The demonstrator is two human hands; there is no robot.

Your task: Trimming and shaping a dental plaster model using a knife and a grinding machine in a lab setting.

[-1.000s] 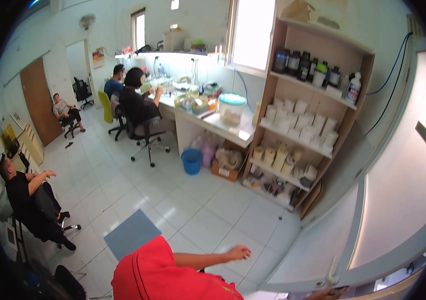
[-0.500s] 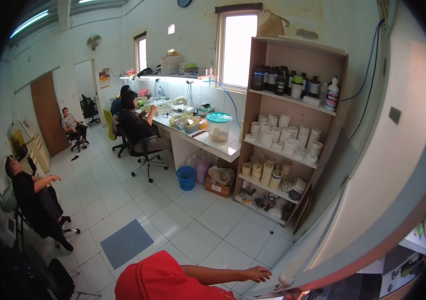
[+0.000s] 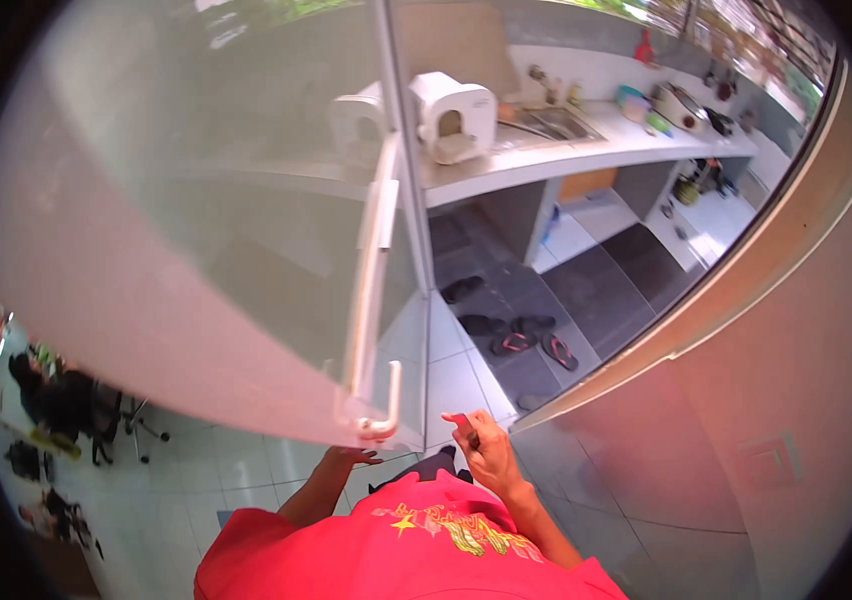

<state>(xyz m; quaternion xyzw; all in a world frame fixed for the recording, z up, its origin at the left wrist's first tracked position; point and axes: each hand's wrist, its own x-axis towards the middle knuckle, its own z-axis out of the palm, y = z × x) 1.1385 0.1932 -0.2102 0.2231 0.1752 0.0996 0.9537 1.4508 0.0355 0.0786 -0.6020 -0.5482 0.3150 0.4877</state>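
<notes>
A glass door [image 3: 276, 230] with a long white handle [image 3: 371, 290] stands ajar in front of me. My left hand [image 3: 348, 456] is just below the door's lower part, its fingers stretched out and nothing seen in them. Whether it touches the door I cannot tell. On the other side of the door's edge, my right hand [image 3: 488, 450] is closed around a small red object [image 3: 461, 424]. A dark bit also shows between its fingers. The red object's kind is too small to make out.
Beyond the doorway, several dark sandals [image 3: 558, 350] lie on grey tiles. A white counter [image 3: 536, 158] bears a white box with an arched opening [image 3: 454, 118] and a metal sink [image 3: 564, 122]. The door frame [image 3: 666, 345] rises at right. Seated people [image 3: 71, 405] are behind at left.
My view has swung from the workroom to the doorway and the counter beyond. Earlier one bare arm reached out to the right; now both hands are low before my body, near the door.
</notes>
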